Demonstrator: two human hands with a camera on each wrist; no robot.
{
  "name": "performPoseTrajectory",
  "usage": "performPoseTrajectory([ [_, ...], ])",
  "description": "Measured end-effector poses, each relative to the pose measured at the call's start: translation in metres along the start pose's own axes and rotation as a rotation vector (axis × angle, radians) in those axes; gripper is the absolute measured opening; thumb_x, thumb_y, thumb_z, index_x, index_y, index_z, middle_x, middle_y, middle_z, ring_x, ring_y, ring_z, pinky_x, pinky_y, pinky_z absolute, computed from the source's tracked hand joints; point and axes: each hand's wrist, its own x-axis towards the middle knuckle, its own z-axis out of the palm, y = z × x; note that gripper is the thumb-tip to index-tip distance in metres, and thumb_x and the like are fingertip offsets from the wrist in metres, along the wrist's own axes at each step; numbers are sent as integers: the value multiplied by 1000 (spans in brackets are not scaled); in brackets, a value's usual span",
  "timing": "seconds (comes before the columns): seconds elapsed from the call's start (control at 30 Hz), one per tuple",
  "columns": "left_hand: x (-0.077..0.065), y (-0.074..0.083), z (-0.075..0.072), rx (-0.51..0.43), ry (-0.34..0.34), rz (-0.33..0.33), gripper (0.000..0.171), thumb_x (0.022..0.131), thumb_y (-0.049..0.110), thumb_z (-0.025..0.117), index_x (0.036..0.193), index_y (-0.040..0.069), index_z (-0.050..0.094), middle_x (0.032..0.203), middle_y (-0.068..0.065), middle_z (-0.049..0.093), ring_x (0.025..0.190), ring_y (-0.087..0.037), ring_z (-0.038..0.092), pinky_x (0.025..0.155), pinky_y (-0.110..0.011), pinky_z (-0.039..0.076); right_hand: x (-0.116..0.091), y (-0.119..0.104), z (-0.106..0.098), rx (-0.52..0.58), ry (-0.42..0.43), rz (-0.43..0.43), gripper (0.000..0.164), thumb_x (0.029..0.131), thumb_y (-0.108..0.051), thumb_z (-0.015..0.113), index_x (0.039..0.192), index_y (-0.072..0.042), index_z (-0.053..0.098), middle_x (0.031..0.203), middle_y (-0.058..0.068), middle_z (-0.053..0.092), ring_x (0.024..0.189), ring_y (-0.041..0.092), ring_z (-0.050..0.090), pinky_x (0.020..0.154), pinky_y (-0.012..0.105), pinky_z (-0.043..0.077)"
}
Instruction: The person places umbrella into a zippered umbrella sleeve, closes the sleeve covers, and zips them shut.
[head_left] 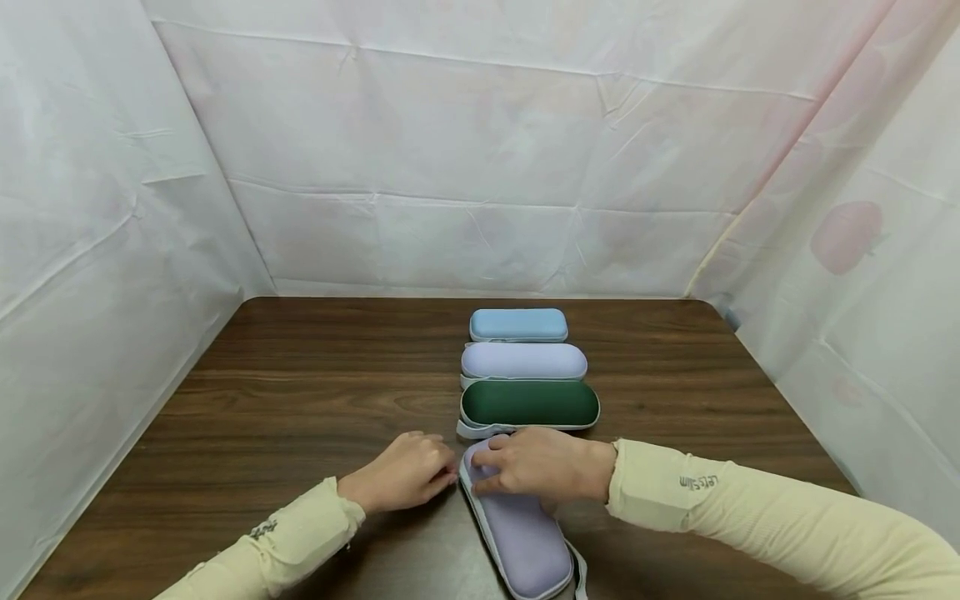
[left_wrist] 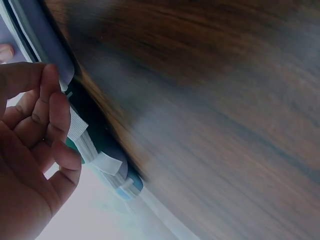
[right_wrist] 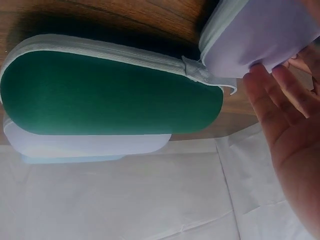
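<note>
A lilac zip-up glasses case (head_left: 528, 550) lies slanted on the table by the near edge, its grey strap loop at the lower right. My right hand (head_left: 536, 462) reaches across its upper end, bent fingers on the lid and thumb down the right side; in the right wrist view its fingertips (right_wrist: 255, 70) press into the lilac surface. At the upper left edge of the same case is my left hand (head_left: 412, 471). Its thumb and forefinger (left_wrist: 49, 75) pinch at the zipped edge, with the small pull hidden between them and the other fingers curled in.
Beyond my hands, a green case (head_left: 528, 403), a pale lavender case (head_left: 523, 360) and a light blue case (head_left: 519, 323) lie in a row, straps to the left. The wooden table (head_left: 315, 375) is surrounded by white sheeting (head_left: 480, 142).
</note>
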Motion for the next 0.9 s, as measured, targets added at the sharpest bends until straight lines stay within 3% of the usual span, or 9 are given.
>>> performPoseTrajectory([
  [0.3, 2, 2, 2, 26, -13, -2, 18, 85, 19, 69, 69, 19, 61, 65, 11, 55, 65, -8, 51, 57, -27, 40, 4, -3, -4, -4, -93, 26, 87, 41, -57, 90, 120, -33, 63, 105, -6, 49, 89, 9, 50, 72, 21, 46],
  [0.67, 3, 4, 2, 20, -22, 9, 15, 86, 19, 69, 72, 18, 63, 63, 11, 53, 64, -9, 52, 57, -26, 41, 9, -8, -5, 10, -105, 84, 88, 33, -60, 89, 113, -32, 66, 96, -6, 50, 83, 10, 51, 69, 23, 48],
  [0.9, 6, 5, 4, 22, 5, 32, 17, 83, 19, 70, 69, 19, 61, 62, 11, 52, 64, -10, 53, 56, -27, 40, 9, -11, -5, 35, -97, 126, 83, 37, -65, 85, 108, -27, 68, 92, -5, 51, 81, 10, 53, 68, 23, 47],
])
